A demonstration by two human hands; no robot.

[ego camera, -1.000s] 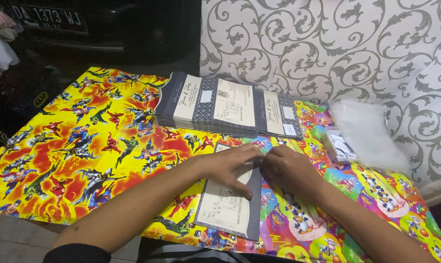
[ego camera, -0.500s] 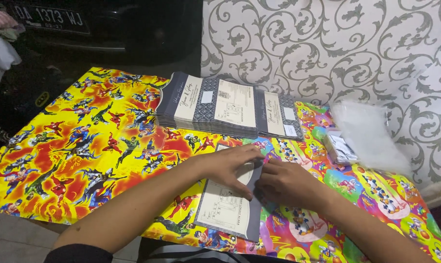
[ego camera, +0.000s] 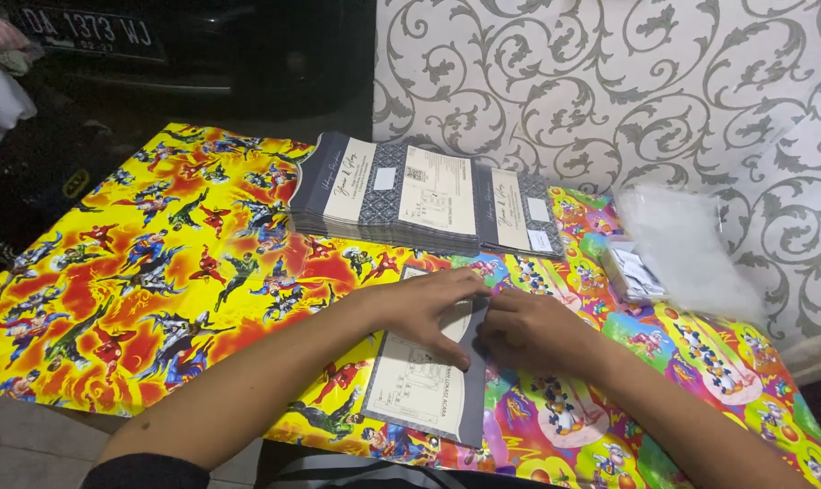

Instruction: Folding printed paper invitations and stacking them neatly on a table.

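Head view: card (ego camera: 424, 389) lies flat under both hands on the bright cloth (ego camera: 157, 272). Left hand (ego camera: 428, 308) presses its upper part, fingers together and flat. Right hand (ego camera: 532, 330) touches its right edge, fingers curled; grip cannot be told. Card stack (ego camera: 410, 195) lies beyond the hands, plastic bags (ego camera: 682, 254) beyond the right hand.

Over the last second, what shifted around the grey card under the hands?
Little changed: the right hand slid slightly down the grey card's right edge. The left hand stays flat on the card. The card stacks and plastic bag kept their places.
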